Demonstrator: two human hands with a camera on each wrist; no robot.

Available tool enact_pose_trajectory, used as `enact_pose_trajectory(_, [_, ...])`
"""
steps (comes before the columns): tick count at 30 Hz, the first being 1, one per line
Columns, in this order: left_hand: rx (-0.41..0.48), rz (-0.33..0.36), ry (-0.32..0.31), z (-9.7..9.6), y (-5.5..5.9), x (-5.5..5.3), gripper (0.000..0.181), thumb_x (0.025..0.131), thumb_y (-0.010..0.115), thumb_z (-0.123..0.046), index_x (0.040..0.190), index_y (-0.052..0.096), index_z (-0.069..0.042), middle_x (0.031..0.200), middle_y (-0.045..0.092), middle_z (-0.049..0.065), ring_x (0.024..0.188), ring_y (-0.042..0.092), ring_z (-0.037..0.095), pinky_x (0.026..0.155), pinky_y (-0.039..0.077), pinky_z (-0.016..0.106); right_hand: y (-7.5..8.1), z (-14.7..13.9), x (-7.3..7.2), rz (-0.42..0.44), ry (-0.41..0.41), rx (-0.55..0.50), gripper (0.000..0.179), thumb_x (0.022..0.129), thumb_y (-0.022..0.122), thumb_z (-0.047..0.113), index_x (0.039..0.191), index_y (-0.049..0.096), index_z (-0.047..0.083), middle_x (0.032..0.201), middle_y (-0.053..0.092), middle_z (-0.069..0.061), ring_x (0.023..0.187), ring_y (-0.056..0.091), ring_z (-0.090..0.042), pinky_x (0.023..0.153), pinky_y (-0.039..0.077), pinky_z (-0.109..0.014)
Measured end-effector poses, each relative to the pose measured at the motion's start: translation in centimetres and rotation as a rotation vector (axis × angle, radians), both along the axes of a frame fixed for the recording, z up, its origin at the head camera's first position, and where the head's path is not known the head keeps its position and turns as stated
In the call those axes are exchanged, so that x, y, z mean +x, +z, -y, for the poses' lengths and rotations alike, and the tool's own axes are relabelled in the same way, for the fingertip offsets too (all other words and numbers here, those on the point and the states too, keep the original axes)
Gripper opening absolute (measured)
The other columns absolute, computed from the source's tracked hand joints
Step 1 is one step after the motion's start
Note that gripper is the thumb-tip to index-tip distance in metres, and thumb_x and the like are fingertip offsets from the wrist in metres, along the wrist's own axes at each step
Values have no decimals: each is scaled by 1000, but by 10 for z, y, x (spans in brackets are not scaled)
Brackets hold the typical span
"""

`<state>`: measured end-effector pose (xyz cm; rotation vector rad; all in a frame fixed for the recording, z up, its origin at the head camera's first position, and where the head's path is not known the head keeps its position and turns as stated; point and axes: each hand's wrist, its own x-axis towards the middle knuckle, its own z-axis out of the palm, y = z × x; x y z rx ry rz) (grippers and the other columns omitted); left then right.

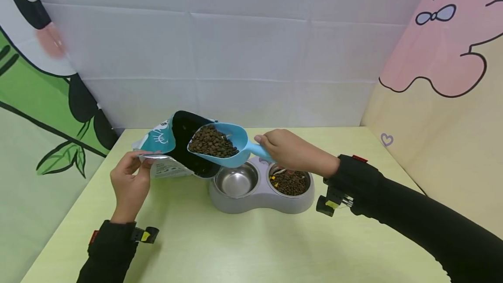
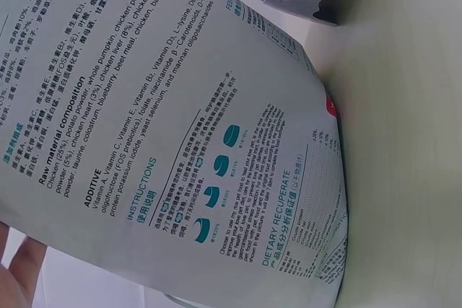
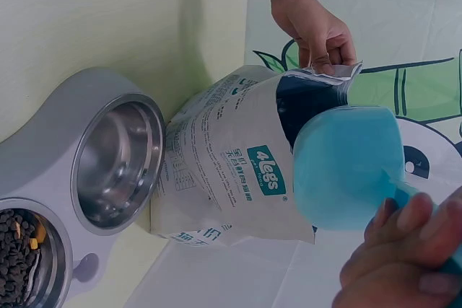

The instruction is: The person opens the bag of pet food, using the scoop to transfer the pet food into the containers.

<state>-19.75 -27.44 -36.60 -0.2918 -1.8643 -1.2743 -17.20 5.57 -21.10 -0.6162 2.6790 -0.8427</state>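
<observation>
My left hand (image 1: 130, 183) pinches the rim of a teal and white pet food bag (image 1: 159, 139), whose dark mouth gapes open. In my right hand (image 1: 292, 150) is the handle of a light blue scoop (image 1: 237, 136). Brown kibble (image 1: 212, 141) fills the scoop, which is at the bag's mouth. In the right wrist view the underside of the scoop (image 3: 350, 167) covers part of the opening. The left wrist view is mostly the printed side of the bag (image 2: 173, 142); only a bit of the left hand (image 2: 25, 268) shows there.
Right of the bag stands a grey double bowl stand (image 1: 260, 204). Its left steel bowl (image 1: 237, 182) has a bare bottom; its right one holds kibble (image 1: 291, 183) with yellow bits. A pale wall (image 1: 251, 51) rises behind the table (image 1: 243, 248), with patterned side panels.
</observation>
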Motion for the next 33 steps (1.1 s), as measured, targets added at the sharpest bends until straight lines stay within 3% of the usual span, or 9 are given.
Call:
enact_pose_trajectory(4, [7, 2, 1, 2, 1, 0, 11, 83, 63, 16, 93, 62, 13, 93, 63, -20, 88, 61, -8, 82, 46, 10, 0, 0, 1, 1, 0, 0, 41, 106, 28, 27, 85, 54, 3, 64, 45, -5, 41, 39, -13, 44, 43, -27])
enact_pose_trajectory(10, [9, 7, -9, 5, 3, 0, 11, 83, 62, 16, 94, 61, 13, 94, 65, -15, 90, 61, -7, 83, 46, 10, 0, 1, 2, 9, -2, -13, 42, 106, 28, 26, 84, 53, 2, 63, 45, -4, 41, 38, -12, 43, 40, -26])
enact_pose_trajectory(22, [10, 31, -2, 10, 4, -1, 12, 84, 63, 15, 95, 62, 13, 95, 63, -18, 90, 60, -8, 84, 46, 10, 1, -1, 4, 8, -32, 16, 41, 106, 28, 27, 82, 51, 3, 58, 39, -2, 39, 37, -12, 40, 38, -25])
enact_pose_trajectory(29, [10, 48, 5, 10, 5, 0, 12, 85, 63, 13, 97, 62, 13, 95, 69, 0, 91, 60, -9, 84, 46, 11, 2, -8, 6, 12, -35, 3, 42, 107, 28, 28, 79, 49, 4, 56, 39, -3, 40, 39, -13, 46, 42, -28])
enact_pose_trajectory(33, [17, 45, -2, 10, 6, 1, 11, 85, 62, 13, 96, 61, 13, 95, 65, -12, 91, 60, -9, 84, 46, 11, 2, -12, 7, 24, -43, -14, 42, 107, 27, 28, 78, 48, 5, 54, 37, -1, 39, 37, -13, 46, 43, -28])
